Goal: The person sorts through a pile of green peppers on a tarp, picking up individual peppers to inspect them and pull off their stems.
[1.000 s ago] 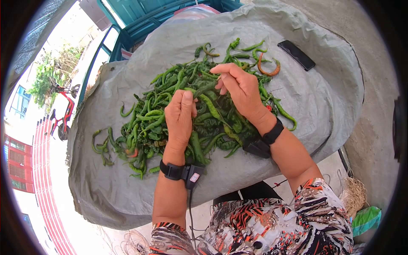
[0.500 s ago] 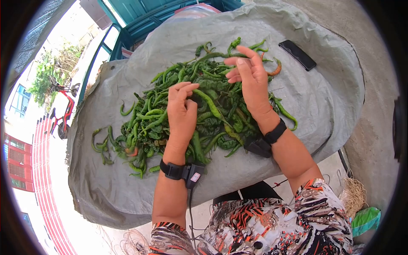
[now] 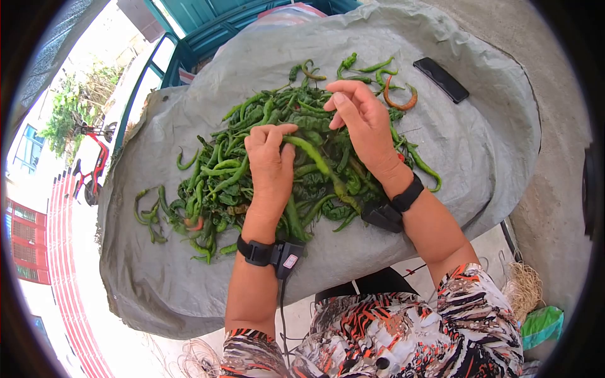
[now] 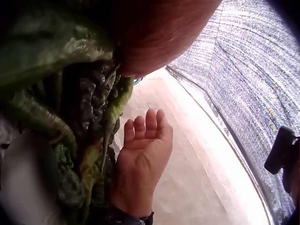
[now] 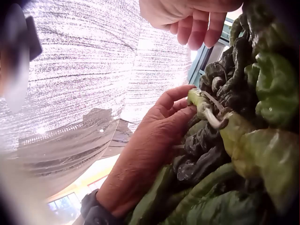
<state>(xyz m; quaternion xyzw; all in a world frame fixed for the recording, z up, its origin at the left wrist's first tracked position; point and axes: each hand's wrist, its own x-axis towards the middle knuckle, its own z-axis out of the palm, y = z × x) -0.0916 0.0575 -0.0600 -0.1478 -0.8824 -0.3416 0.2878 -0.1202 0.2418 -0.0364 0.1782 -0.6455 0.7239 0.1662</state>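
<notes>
My left hand is at the middle of a heap of green chili peppers. Its thumb and forefinger pinch the end of a light green chili pepper, which slants down to the right across the heap. The right wrist view shows these fingertips at the stem end of the green pepper. To the right, my right hand hovers over the heap with fingers loosely bent and nothing in them. From the left wrist view, its bare palm shows beside the peppers.
A grey tarp lies under the heap. A black phone rests on it at the upper right, near a curved reddish pepper. Several stray peppers lie at the left. Behind stands a teal metal cart side.
Both hands were at a dark green pepper, which has left them. The right hand swung up and away, then came partway back. My left hand now pinches the light green pepper.
</notes>
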